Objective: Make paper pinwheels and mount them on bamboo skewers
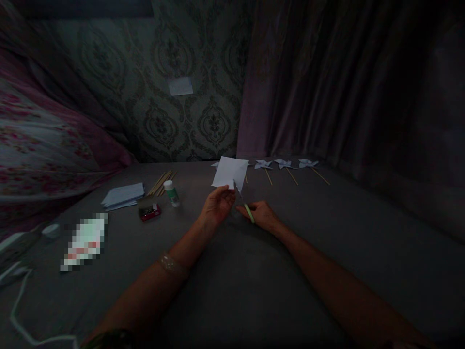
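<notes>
A square sheet of white paper (231,170) is pinched at its lower edge by my left hand (219,203), held up over the grey table. My right hand (262,214) grips a pair of scissors (248,210) with yellow-green handles. The scissor blades meet the paper at its lower edge, just right of my left fingertips. Whether the blades are parted is too dim to tell. Behind the paper, several white paper pinwheels (285,164) on wooden sticks lie in a row along the far side, partly hidden by the sheet.
Left of my hands stand a glue bottle (172,193) with a green label and a small red box (149,212) of dark bits. Wooden sticks (162,182) and a paper stack (123,196) lie beyond. A white cable (18,310) runs along the near left.
</notes>
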Demonstrator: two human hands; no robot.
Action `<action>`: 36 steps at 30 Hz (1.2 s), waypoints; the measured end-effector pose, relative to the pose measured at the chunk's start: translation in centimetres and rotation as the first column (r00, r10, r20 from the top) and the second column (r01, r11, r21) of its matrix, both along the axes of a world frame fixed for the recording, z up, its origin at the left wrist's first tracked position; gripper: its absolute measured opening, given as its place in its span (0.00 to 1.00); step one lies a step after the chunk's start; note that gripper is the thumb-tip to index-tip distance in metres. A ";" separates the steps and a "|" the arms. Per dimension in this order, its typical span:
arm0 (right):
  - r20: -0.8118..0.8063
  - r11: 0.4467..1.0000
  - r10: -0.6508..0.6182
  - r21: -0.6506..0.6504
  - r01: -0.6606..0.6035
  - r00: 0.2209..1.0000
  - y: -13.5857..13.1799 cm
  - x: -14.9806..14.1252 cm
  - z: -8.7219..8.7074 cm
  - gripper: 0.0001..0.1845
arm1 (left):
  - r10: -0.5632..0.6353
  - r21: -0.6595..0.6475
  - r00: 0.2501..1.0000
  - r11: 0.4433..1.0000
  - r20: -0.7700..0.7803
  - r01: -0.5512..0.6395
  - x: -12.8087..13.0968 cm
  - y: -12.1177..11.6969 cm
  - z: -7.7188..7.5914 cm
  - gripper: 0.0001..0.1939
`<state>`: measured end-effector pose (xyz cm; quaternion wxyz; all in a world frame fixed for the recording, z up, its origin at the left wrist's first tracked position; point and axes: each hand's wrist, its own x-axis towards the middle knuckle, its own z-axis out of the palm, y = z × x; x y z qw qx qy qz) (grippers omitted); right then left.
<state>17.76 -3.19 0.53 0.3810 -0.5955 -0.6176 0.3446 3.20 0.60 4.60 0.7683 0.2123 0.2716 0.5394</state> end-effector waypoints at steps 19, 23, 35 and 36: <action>0.335 0.986 0.157 -0.112 -0.126 0.929 -0.6 1.6 1.2 0.27 | 0.106 0.024 0.993 0.994 -0.056 -0.105 -0.8 1.4 -1.5 0.07; 0.374 0.983 0.126 -0.172 -0.065 0.919 -0.4 2.9 2.2 0.29 | 0.145 0.026 0.988 0.989 -0.053 -0.143 -1.1 1.5 -1.9 0.09; 0.707 0.991 -0.072 -0.031 0.132 0.703 -0.3 -0.9 4.9 0.30 | 0.040 0.155 0.994 0.988 -0.106 -0.023 0.1 0.5 -2.9 0.16; 0.719 0.991 -0.079 -0.019 0.133 0.691 -0.4 -1.4 5.0 0.30 | 0.006 0.177 0.990 0.984 -0.138 0.019 0.3 0.3 -3.0 0.16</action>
